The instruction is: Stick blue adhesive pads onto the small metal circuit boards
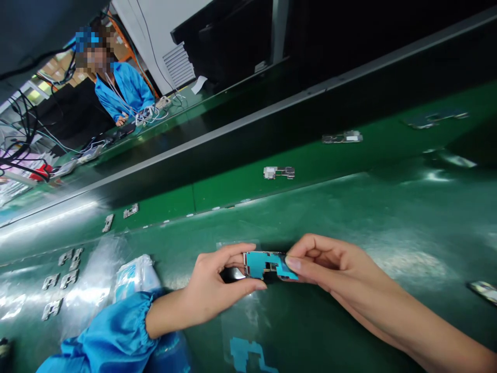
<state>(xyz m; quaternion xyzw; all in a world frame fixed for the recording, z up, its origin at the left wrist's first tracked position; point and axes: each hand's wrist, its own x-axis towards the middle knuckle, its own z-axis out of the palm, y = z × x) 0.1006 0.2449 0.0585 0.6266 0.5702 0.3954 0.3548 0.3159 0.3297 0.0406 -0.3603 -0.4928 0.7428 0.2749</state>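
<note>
Between my two hands is a small circuit board with a blue film over its face and a notch in its lower edge. My left hand grips its left end, fingers along the top and thumb below. At the right end, my right hand pinches the board and film between thumb and fingers. Below them on the green bench lies a blue film cutout on a clear sheet. A clear bag with blue pieces rests beside my left sleeve.
Several bare circuit boards lie at the left of the bench. More boards, including one in the middle, sit along the green back strip. Another board is at the right edge. A person in blue sits across, near tangled cables.
</note>
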